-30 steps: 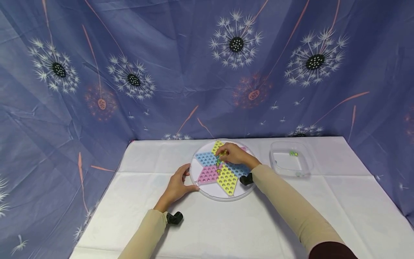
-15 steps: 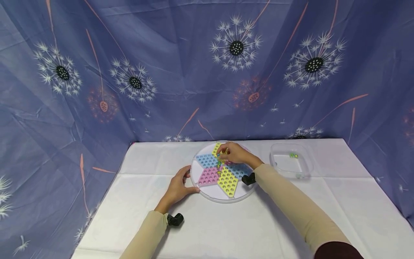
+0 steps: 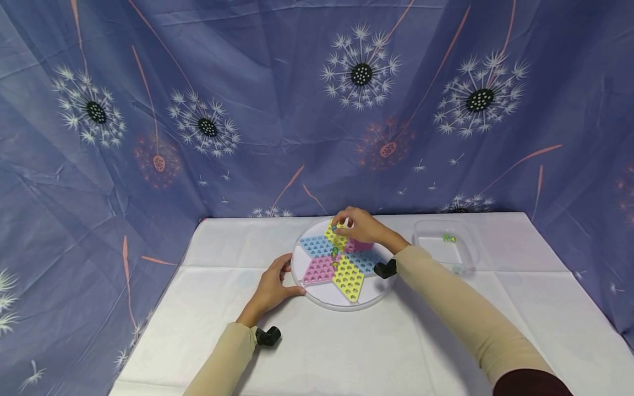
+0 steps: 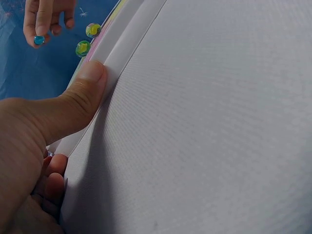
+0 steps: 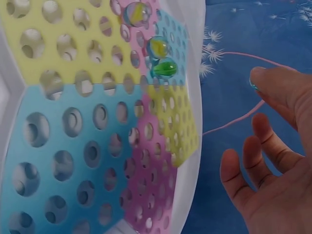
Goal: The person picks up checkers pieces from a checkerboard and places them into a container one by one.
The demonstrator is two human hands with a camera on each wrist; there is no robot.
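Note:
A round white Chinese checkers board (image 3: 322,300) with pink, blue and yellow star points lies on the table. My left hand (image 3: 271,283) grips its left rim; in the left wrist view the thumb (image 4: 80,97) lies on the rim with curled fingers beside it. Above the far yellow point, my right hand (image 3: 364,225) pinches a blue marble (image 4: 39,40) between thumb and index finger, the other fingers loosely bent. In the right wrist view only a sliver of that marble shows. A green marble (image 5: 165,68) and two yellow-streaked ones, including this marble (image 5: 157,47), sit near the board's middle.
A clear plastic box (image 3: 473,258) stands right of the board, holding a few green and yellow marbles (image 3: 449,238). White cloth (image 3: 356,352) covers the table. A blue dandelion-print curtain (image 3: 277,110) hangs behind and at the sides.
My right hand has lifted from the board's middle and moved slightly away toward the far yellow point, pinching the blue marble. The left hand stays on the rim.

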